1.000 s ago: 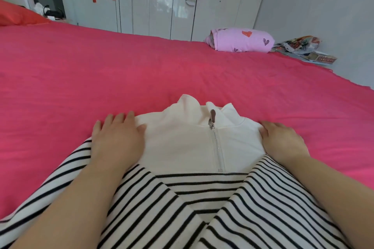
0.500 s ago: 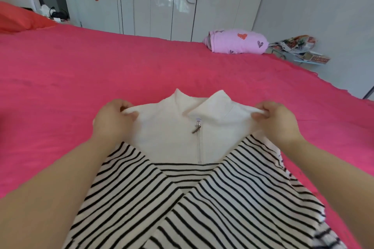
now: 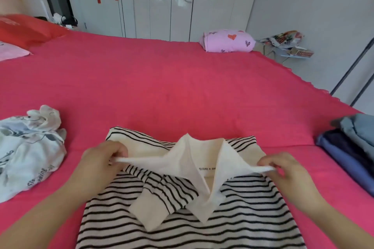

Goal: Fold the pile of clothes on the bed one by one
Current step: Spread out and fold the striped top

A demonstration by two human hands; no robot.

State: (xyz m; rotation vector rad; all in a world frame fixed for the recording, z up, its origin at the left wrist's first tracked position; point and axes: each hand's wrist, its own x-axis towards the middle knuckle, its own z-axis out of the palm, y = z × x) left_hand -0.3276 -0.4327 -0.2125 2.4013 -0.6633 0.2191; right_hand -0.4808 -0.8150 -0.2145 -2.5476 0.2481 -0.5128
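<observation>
A black-and-white striped top (image 3: 232, 218) with a cream collar lies on the pink bed (image 3: 182, 87) right in front of me. Its cream upper part is lifted and folded toward me, so the collar hangs down over the stripes and a striped sleeve cuff lies across the middle. My left hand (image 3: 101, 159) pinches the cream shoulder edge at the left. My right hand (image 3: 283, 169) pinches the matching edge at the right. Both hands hold the fabric stretched between them just above the garment.
A crumpled white and pale-blue printed garment (image 3: 28, 147) lies at the left. A stack of folded blue clothes (image 3: 352, 147) sits at the right edge. A pink heart-print bundle (image 3: 226, 41) rests at the bed's far side, a red pillow (image 3: 26, 28) at far left.
My hands went from resting flat on the shoulders to pinching them, then lifted the cream top part and brought it back toward me. The view widened, showing clothes at both sides.
</observation>
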